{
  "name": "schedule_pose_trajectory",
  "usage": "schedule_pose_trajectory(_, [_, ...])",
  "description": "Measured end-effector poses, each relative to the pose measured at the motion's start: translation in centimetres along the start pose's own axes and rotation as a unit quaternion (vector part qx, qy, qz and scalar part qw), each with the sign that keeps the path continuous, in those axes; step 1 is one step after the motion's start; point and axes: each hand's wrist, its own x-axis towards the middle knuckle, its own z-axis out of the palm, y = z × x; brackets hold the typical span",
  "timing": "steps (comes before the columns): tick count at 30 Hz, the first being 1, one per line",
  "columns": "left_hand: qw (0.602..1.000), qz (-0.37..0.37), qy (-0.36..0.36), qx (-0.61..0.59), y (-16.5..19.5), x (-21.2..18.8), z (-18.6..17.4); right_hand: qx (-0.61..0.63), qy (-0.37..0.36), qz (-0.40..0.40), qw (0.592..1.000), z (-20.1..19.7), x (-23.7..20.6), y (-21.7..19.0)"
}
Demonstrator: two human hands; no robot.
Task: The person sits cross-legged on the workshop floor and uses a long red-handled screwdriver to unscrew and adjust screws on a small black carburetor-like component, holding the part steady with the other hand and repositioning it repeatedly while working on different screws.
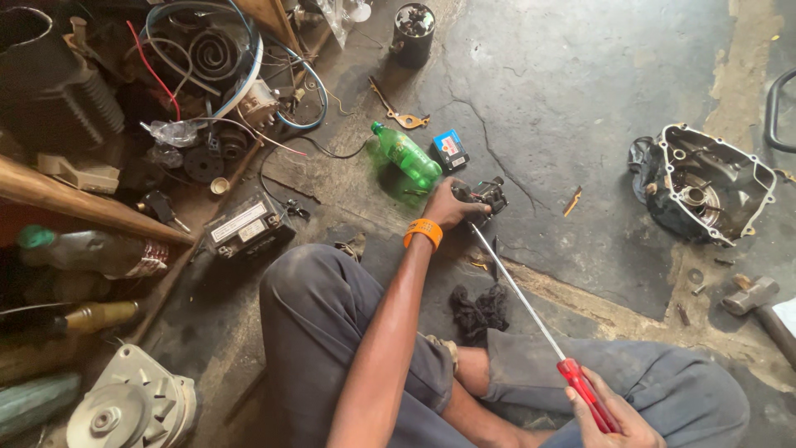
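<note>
A small dark metal part (483,196) is held down on the stained concrete floor (580,91) by the left hand (450,205), fingers clenched over its near side; an orange wristband (424,231) is worn on that wrist. A long screwdriver (531,315) with a red handle is gripped by the right hand (609,415) low at the picture's bottom edge, its thin shaft running up and left so that the tip meets the part under the left hand. A green plastic bottle (406,155) is seen lying just beyond the left hand, with a small blue and white box (451,149) beside it. A black rag (479,312) lies between the knees, close under the shaft. An engine casing cover (705,184) sits well apart on the right, a hammer (759,303) nearer the right knee. A black battery (249,226) rests by the left knee, at the edge of a heap of cables and parts.
</note>
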Motion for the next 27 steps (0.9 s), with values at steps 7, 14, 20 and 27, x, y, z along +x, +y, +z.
schedule_pose_trajectory(7, [0.999, 0.013, 0.014, 0.040, -0.3, 0.1, 0.2, -0.002, 0.004, 0.015, 1.000, 0.3, 0.1, 1.0])
schedule_pose_trajectory(14, [0.992, 0.016, 0.018, 0.124, -0.5, 0.1, 1.2, -0.039, 0.019, 0.008, 0.999, -1.7, 1.2, 0.1])
schedule_pose_trajectory(20, [0.989, -0.011, 0.019, 0.145, -0.6, -0.1, 1.9, -0.087, 0.042, -0.082, 0.992, -3.5, 2.1, -3.3])
schedule_pose_trajectory(27, [0.987, 0.015, 0.049, 0.154, -0.4, -0.6, 2.7, -0.031, -0.017, 0.159, 0.987, -4.2, 2.5, -0.5])
